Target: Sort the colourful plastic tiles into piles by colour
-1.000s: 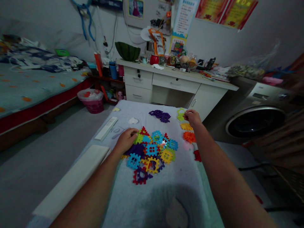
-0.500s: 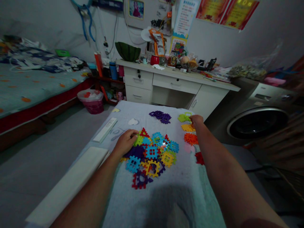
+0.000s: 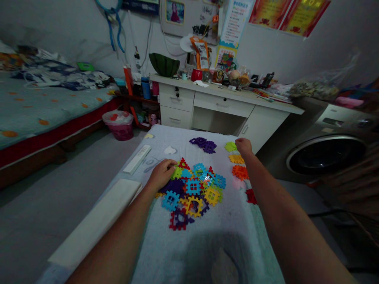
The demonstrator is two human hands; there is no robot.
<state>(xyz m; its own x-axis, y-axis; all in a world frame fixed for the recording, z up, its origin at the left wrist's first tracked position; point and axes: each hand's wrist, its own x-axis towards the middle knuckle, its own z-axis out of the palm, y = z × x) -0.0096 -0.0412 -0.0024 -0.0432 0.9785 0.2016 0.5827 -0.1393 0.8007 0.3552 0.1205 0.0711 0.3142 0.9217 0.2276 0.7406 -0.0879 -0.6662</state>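
A heap of notched plastic building pieces in several colours lies mid-table, with a blue window piece (image 3: 193, 186) near its centre. At the heap's left edge my left hand (image 3: 162, 173) is closed, fingertips at a lime green building piece (image 3: 177, 172). My right hand (image 3: 244, 146) is closed too, beside the lime green pile (image 3: 230, 146) at the far right; its fingers hide whatever they hold. Below that pile run yellow pieces (image 3: 236, 159), orange pieces (image 3: 240, 172) and red pieces (image 3: 251, 196). Purple pieces (image 3: 203, 144) form their own group at the back.
A pale cloth covers the table (image 3: 213, 244). Along its left side lie a long white board (image 3: 97, 221) and a smaller white box (image 3: 136, 159). Behind stands a cluttered desk (image 3: 222, 103); a washing machine (image 3: 328, 146) is at the right, a pink bin (image 3: 120, 125) at the left.
The lime green frame piece that stood up at my right fingers no longer shows there. My right hand has closed further. The whole view has shifted slightly; my left hand stays by the heap.
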